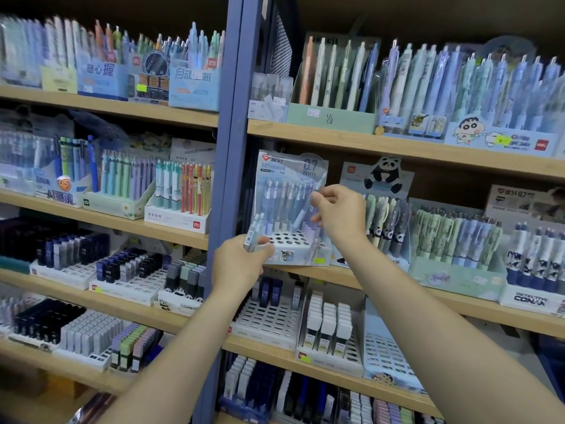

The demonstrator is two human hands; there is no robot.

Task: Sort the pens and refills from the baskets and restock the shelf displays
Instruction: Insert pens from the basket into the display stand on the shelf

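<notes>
Both forearms are reaching up from the bottom edge toward the middle shelf [428, 304], and I am reading them as my own. My left hand [241, 261] is gripping the front corner of the display box [290, 249], its fingers [269, 250] curling round the edge together with a few spare pens [251, 240]; this, I judge, is steadying the box so that it is not sliding while being filled. My right hand [339, 214] is pinching a pale blue pen [308, 206] near its upper end, tilting it tip-down over the perforated tray, where many holes are standing empty at the front. Other pens are already standing in the back rows. Restocking is sitting partway through, I judge. A panda-topped box [383, 175] is standing just beside, to the right.
</notes>
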